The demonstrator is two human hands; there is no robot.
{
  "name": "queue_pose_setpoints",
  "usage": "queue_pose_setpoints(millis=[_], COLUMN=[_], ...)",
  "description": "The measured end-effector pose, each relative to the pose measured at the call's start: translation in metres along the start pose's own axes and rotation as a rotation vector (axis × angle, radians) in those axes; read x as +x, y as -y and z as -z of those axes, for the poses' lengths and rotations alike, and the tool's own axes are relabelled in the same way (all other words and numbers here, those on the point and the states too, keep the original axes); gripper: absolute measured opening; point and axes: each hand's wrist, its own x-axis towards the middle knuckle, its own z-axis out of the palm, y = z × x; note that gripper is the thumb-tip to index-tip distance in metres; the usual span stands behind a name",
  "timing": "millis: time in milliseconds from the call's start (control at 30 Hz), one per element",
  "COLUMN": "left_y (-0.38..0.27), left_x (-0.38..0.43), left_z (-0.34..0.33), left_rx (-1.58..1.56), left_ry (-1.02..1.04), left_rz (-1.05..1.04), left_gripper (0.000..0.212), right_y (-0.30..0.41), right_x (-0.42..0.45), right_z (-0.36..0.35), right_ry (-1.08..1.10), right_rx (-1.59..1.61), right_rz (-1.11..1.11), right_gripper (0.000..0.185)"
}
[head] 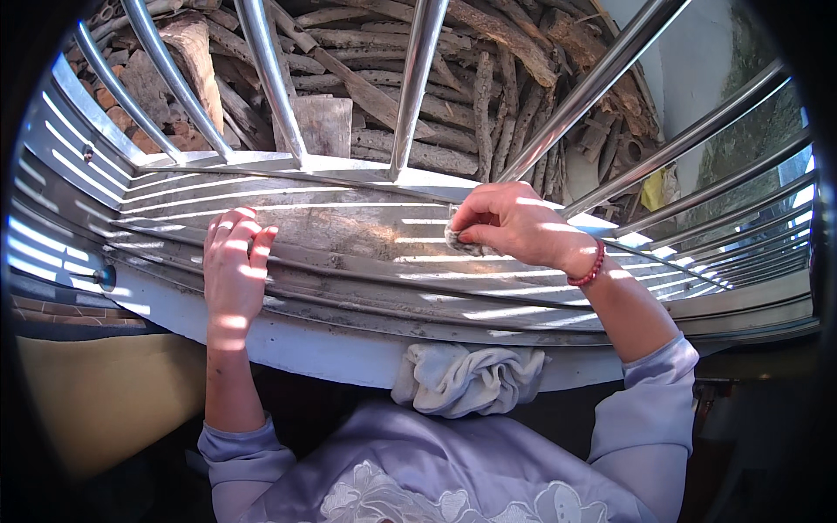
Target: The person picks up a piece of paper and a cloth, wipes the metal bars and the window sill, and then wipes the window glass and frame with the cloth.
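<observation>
My right hand point(516, 222), a red bead bracelet at its wrist, pinches a small greyish wad of cloth or paper point(456, 239) against the dusty window sill point(340, 229), close to the foot of the metal bars. On the left, my left hand point(237, 261) rests over the metal window track point(366, 282) with its fingers slightly bent, and it appears to hold nothing. A crumpled whitish cloth point(467, 379) lies on the white front ledge point(327, 356), between my arms and near my body.
Shiny metal bars point(415, 85) rise along the sill's far side. Beyond them are stacked logs and branches point(431, 104), a wooden board point(320, 124) and a yellow scrap point(652, 191). A metal frame point(85, 150) closes off the left end. Striped sunlight falls across the sill.
</observation>
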Motion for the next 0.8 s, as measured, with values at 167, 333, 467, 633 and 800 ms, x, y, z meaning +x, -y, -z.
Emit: queue_pose_setpoints(millis=[167, 333, 467, 633, 800], left_y=[-0.002, -0.005, -0.007, -0.006, -0.006], left_x=[-0.001, 0.0, 0.001, -0.002, -0.001], left_z=[-0.001, 0.0, 0.0, 0.001, -0.003], left_rx=[0.014, 0.007, 0.055, 0.016, -0.029], left_ry=[-0.017, -0.058, -0.15, -0.213, -0.295], left_rz=[-0.014, -0.006, 0.006, 0.026, 0.042], left_gripper=[0.005, 0.017, 0.026, 0.036, 0.036], right_y=[-0.022, -0.039, -0.035, -0.019, 0.004], right_x=[-0.063, -0.099, -0.084, -0.057, 0.021], right_z=[0.023, 0.024, 0.015, -0.009, -0.048], right_ry=[0.047, 0.16, 0.158, 0.079, 0.144], right_rx=[0.043, 0.023, -0.001, 0.028, 0.081], right_rz=[-0.153, -0.229, -0.102, -0.057, 0.251], right_gripper=[0.012, 0.013, 0.01, 0.009, 0.011])
